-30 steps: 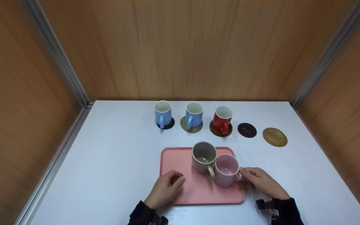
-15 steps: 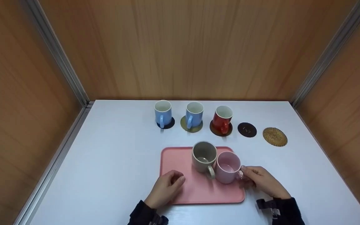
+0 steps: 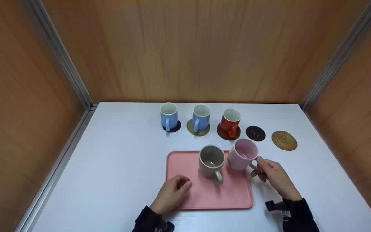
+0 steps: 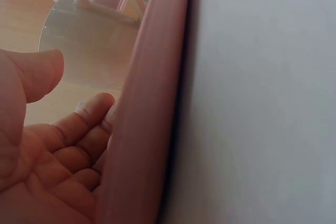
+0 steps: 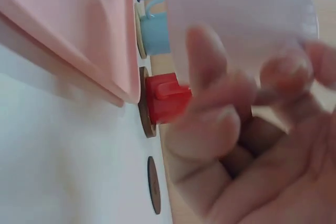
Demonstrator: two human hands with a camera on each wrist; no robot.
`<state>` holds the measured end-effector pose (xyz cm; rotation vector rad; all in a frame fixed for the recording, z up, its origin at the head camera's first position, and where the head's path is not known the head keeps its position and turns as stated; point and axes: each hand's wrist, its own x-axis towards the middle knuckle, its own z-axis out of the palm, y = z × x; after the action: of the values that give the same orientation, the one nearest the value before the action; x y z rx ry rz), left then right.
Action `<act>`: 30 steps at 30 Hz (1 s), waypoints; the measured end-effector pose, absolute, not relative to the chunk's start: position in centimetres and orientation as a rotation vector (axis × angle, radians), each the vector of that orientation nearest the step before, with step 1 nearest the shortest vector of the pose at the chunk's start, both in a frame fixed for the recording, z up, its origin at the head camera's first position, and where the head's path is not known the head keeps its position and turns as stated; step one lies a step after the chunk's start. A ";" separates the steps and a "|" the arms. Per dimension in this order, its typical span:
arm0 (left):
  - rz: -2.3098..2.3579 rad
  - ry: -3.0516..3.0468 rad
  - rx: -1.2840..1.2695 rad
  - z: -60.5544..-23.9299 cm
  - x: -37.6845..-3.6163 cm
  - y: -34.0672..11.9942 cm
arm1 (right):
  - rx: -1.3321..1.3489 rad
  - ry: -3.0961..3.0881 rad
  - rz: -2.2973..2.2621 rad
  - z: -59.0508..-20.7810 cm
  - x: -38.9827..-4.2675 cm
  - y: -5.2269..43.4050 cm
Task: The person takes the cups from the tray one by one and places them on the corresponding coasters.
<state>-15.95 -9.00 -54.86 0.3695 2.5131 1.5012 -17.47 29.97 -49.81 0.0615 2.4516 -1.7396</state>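
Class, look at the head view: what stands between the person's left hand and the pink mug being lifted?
The grey mug stands on the pink tray, between the left hand and the pink mug.

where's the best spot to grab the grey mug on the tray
By its handle, coming from the near side. The grey mug stands upright on the pink tray with the handle pointing toward the person, between the two hands, and nothing blocks it.

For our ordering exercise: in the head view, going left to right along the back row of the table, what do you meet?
Light blue mug on a black coaster → blue mug on an olive coaster → red mug on a brown coaster → bare dark coaster → woven straw coaster.
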 end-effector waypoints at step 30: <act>1.494 2.507 0.343 -54.7 -15.9 -8.9 | 0.531 2.296 -1.972 -51.5 -30.5 33.4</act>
<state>-15.89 -8.87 -54.69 0.3430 2.5067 1.4944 -30.49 33.40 -51.54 0.5314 2.2956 -1.9721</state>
